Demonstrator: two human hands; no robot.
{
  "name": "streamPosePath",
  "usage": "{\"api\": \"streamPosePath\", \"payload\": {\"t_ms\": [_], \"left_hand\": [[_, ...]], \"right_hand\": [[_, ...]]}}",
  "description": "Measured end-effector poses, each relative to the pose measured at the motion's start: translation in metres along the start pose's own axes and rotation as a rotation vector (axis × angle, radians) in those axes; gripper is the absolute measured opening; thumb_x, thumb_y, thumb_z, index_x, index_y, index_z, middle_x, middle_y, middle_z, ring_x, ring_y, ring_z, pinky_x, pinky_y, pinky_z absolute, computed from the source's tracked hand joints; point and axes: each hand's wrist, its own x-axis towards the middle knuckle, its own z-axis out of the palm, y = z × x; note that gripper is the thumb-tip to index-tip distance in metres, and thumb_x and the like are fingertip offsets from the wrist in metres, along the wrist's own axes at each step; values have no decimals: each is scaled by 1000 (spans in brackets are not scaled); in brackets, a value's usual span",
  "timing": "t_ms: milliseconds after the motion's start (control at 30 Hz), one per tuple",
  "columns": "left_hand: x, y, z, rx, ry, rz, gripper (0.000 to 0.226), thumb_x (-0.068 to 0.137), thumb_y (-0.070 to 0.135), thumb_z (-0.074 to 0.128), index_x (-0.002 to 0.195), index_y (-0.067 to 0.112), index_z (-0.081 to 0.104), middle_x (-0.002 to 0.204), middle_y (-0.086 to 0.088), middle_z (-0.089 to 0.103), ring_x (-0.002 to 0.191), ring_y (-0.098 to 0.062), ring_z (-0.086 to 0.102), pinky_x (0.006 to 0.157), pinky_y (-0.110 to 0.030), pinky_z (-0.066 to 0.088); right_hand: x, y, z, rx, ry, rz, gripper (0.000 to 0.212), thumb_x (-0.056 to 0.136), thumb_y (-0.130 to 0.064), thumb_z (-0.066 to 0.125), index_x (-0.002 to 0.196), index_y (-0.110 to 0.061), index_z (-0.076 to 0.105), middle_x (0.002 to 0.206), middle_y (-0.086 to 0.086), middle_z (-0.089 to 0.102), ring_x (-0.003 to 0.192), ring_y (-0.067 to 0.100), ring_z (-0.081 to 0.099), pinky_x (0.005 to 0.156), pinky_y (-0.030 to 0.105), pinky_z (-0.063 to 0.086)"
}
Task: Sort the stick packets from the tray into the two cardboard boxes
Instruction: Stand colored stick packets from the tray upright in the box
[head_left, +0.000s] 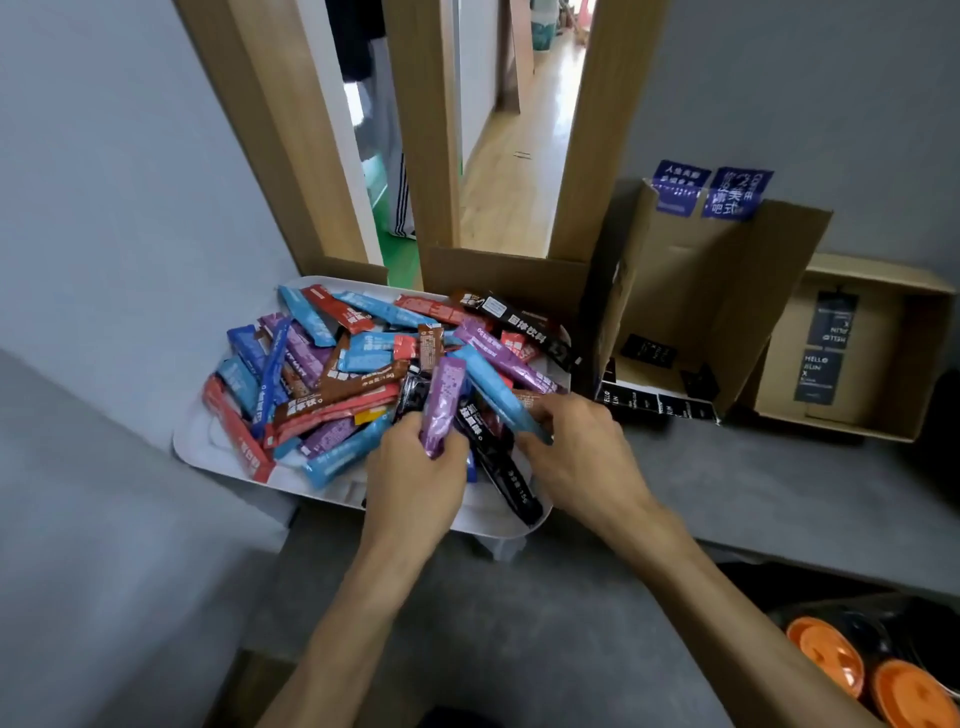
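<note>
A white tray (193, 448) on the grey table holds a heap of several stick packets (332, 364) in red, blue, purple, brown and black. My left hand (415, 478) grips a purple packet (444, 402) by its lower end, holding it upright over the tray. My right hand (576, 452) pinches a light blue packet (493, 387) that slants up to the left. To the right stand an open cardboard box (727, 312) with raised flaps and, further right, a shallower cardboard box (883, 358). Both have black labels inside.
Grey walls enclose the table on the left and at the back. A wooden door frame (436, 130) opens behind the tray, with a person's legs beyond it. Two orange lids (826, 654) sit at the lower right.
</note>
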Motion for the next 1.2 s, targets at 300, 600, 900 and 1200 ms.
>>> {"api": "streamPosePath", "payload": {"t_ms": [300,600,900,1200], "left_hand": [[-16,-8,23,-66,-33,-117,41,91,40,63,63,11,60,50,6,59,51,-11,54,54,-28,44],[-9,7,-10,190,226,66,17,94,31,60,95,15,58,96,-3,59,85,-16,59,64,-22,40],[10,-42,12,758,289,284,40,85,33,69,109,6,52,103,-16,62,96,-32,59,81,-45,49],[36,-5,-6,238,232,193,36,92,34,66,119,18,48,113,-1,57,105,-15,59,82,-38,58]], "right_hand": [[-19,15,0,10,-331,-113,24,88,-18,64,113,-18,67,106,6,69,98,25,63,82,38,52],[1,30,-8,169,-103,-256,43,89,-2,55,124,-24,68,121,-5,63,105,7,58,89,21,48],[30,34,20,-277,111,-346,29,94,-16,56,123,-9,59,115,9,58,99,26,52,88,39,48],[15,50,22,-116,78,-363,46,82,6,67,126,-4,62,127,11,58,113,26,59,94,34,55]]}}
